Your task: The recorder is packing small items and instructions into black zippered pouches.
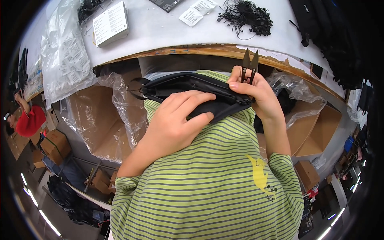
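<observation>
A black pouch [224, 109] with its zip opening gaping upward lies against my striped shirt, below the table edge. My left hand [174, 122] lies over the pouch's near side, gripping it with the fingertips bent over the rim into the opening. A strap loop [137, 87] sticks out at the pouch's left end. At its right end my right hand [260, 92] is closed around a pair of dark thread snips [249, 66], blades pointing up and apart. The same hand's thumb and fingers touch the pouch's corner by the zip end. The pouch's inside is mostly in shadow.
On the white table [160, 34] are a clear bag of labels [68, 60], a stack of white cards [111, 24] and a bundle of black cords [248, 18]. Plastic-lined cartons [100, 116] flank me. Black bags [324, 28] lie at right. A person in red [31, 121] is far left.
</observation>
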The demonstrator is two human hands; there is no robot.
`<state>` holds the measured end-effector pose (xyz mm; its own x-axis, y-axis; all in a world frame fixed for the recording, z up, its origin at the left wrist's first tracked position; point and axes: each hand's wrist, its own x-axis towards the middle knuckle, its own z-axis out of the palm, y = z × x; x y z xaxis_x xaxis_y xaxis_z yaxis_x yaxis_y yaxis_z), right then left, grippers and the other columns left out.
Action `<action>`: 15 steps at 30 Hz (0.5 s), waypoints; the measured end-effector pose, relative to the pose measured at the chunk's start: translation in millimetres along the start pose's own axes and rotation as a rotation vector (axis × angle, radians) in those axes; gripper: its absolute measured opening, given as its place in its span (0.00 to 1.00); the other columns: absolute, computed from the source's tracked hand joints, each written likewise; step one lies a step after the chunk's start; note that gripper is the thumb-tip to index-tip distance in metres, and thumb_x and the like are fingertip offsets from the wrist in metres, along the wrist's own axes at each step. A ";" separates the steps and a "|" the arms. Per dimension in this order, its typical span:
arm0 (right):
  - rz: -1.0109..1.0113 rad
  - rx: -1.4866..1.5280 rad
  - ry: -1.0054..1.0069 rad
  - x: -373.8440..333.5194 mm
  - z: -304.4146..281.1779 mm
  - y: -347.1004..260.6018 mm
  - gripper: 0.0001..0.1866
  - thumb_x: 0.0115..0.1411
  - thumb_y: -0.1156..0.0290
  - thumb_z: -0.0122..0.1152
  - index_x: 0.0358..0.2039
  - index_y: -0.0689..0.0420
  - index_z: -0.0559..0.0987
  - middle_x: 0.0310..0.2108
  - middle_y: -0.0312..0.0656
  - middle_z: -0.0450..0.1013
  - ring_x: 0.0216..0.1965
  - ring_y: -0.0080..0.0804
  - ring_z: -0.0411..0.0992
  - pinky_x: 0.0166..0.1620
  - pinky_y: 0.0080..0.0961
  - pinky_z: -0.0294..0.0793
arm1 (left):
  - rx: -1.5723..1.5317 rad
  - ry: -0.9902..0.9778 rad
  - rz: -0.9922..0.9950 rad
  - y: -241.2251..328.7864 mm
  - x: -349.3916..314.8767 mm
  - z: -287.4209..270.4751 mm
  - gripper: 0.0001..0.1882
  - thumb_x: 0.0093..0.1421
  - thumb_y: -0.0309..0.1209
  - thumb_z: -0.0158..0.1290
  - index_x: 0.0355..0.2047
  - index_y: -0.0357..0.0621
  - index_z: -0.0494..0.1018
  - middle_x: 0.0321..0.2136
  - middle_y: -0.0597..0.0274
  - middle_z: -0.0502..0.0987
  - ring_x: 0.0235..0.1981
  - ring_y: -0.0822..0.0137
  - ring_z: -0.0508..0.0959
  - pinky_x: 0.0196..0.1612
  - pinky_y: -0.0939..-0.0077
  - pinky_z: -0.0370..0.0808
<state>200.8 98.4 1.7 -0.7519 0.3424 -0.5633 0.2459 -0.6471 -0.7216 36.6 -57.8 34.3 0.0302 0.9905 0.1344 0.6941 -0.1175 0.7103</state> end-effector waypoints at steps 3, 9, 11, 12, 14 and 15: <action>0.032 0.083 -0.017 1.8 -5.0 2.8 0.05 0.54 0.71 0.62 0.29 0.56 0.75 0.25 0.28 0.71 0.28 0.14 0.65 0.32 0.11 0.60 | 0.003 -0.022 -0.011 2.3 1.1 -0.8 0.14 0.38 0.25 0.61 0.29 0.44 0.75 0.45 0.57 0.74 0.46 0.56 0.74 0.45 0.67 0.69; 0.017 0.098 0.003 1.2 -4.7 8.3 0.05 0.55 0.71 0.61 0.29 0.55 0.74 0.24 0.26 0.67 0.25 0.10 0.62 0.28 0.10 0.55 | -0.063 -0.126 -0.047 0.9 9.0 -0.2 0.14 0.40 0.25 0.61 0.30 0.43 0.74 0.51 0.53 0.70 0.53 0.51 0.68 0.51 0.60 0.66; -0.028 0.045 0.034 2.0 -5.5 5.1 0.06 0.55 0.70 0.60 0.30 0.56 0.73 0.23 0.25 0.65 0.24 0.10 0.60 0.27 0.09 0.54 | -0.055 -0.154 -0.045 -0.6 11.9 0.9 0.14 0.41 0.25 0.60 0.31 0.43 0.73 0.52 0.52 0.69 0.54 0.50 0.68 0.51 0.59 0.65; -0.034 0.030 0.045 1.5 -6.2 0.3 0.07 0.56 0.69 0.59 0.32 0.56 0.72 0.22 0.25 0.63 0.22 0.09 0.58 0.25 0.09 0.52 | -0.043 -0.182 -0.054 -0.9 12.7 0.6 0.13 0.42 0.25 0.60 0.31 0.43 0.73 0.52 0.51 0.68 0.55 0.49 0.67 0.52 0.58 0.65; -0.105 -0.060 0.188 -0.2 -15.6 -9.9 0.07 0.60 0.67 0.58 0.36 0.54 0.73 0.25 0.24 0.62 0.24 0.11 0.55 0.27 0.11 0.53 | -0.052 -0.188 -0.042 -2.0 15.1 -0.3 0.12 0.44 0.26 0.59 0.32 0.42 0.72 0.52 0.51 0.69 0.54 0.49 0.68 0.53 0.58 0.64; -0.245 -0.138 0.359 2.2 -24.3 -13.1 0.08 0.60 0.67 0.57 0.38 0.54 0.72 0.25 0.25 0.62 0.24 0.12 0.55 0.27 0.11 0.53 | -0.030 -0.196 -0.046 -3.9 15.5 0.0 0.12 0.45 0.26 0.59 0.32 0.42 0.72 0.51 0.52 0.70 0.53 0.50 0.68 0.53 0.58 0.64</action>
<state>210.8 124.2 0.2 -0.5441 0.7046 -0.4555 0.1850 -0.4288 -0.8843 34.4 -42.1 33.6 0.1405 0.9895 -0.0342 0.6764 -0.0707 0.7332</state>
